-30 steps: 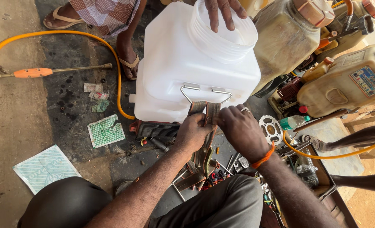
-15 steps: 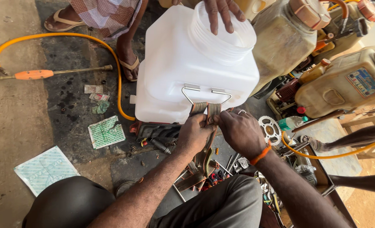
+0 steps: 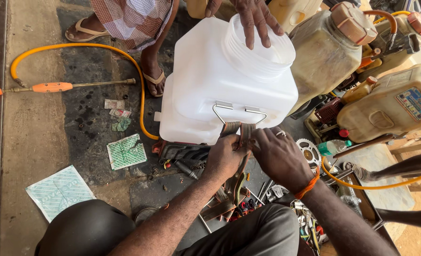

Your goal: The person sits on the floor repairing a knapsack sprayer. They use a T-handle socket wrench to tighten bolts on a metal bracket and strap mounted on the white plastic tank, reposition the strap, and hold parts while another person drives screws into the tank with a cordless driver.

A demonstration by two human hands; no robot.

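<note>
While both hands work at the strap, the big white plastic tank [image 3: 220, 80] sits on the concrete floor [image 3: 25, 137] w/ its wide threaded mouth tilted up and away. Left hand [image 3: 227, 156] is closed around the brown webbing strap [image 3: 239, 132], pinching it just below the wire bracket [image 3: 239, 111] on the tank's near face. Right hand [image 3: 279, 156], ring on one finger and orange thread at the wrist, is also clenched on the strap, touching it from the other side; thumb and fingers meet near the bracket. Strap hangs down between the two wrists.

Another person's hand [image 3: 248, 16] rests on the rim of the tank mouth, fingers curled over it. Same person's sandalled foot [image 3: 152, 78] stands just beside the tank's left side.

An orange hose [image 3: 77, 47] loops across the floor left of the tank, w/ a spray lance [image 3: 54, 87] lying near it. Printed paper sheets [image 3: 125, 151] lie on the floor nearer the camera. Yellowed old sprayer tanks [image 3: 395, 104] crowd the right side, and a sprocket [image 3: 307, 150] lies just right of the right hand, amid scattered tools.
</note>
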